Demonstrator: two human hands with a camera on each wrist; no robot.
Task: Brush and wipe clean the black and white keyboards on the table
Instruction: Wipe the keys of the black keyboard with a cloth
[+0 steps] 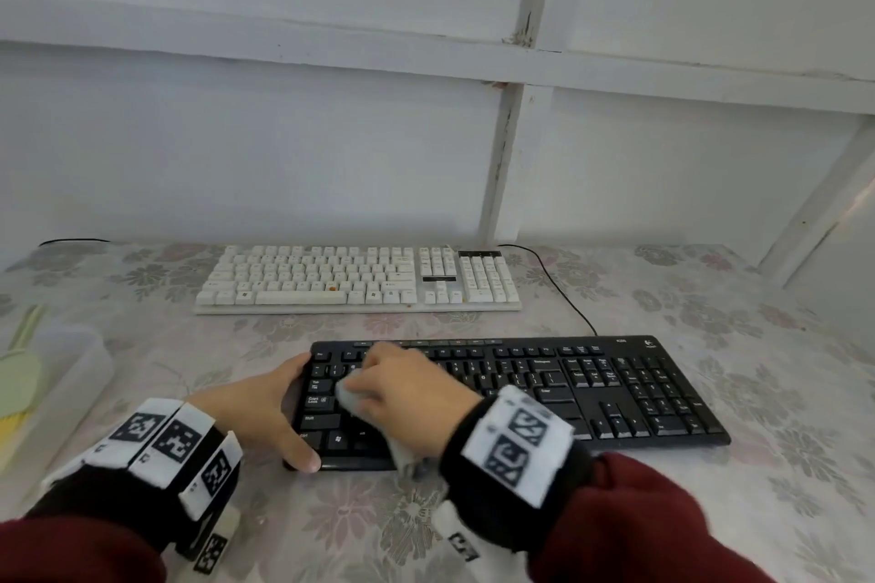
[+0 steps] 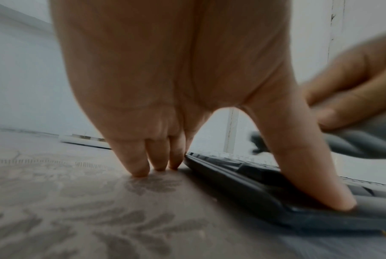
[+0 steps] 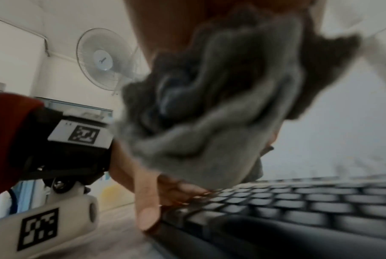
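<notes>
Nearest, the black keyboard [image 1: 521, 388] lies lengthwise left to right on the worktop [image 1: 781, 393], its left end braced by the straight-fingered left hand [image 1: 265, 412], while the right hand [image 1: 407, 388] grips a grey cloth [image 1: 350, 398] on its keys.

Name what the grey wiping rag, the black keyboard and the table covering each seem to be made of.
Grey rag: soft fleecy fabric, probably microfibre; it bunches in fuzzy folds in the right hand.
Black keyboard: matte moulded plastic with printed key legends.
Table covering: floral sheet with a slight sheen, possibly vinyl.
</notes>
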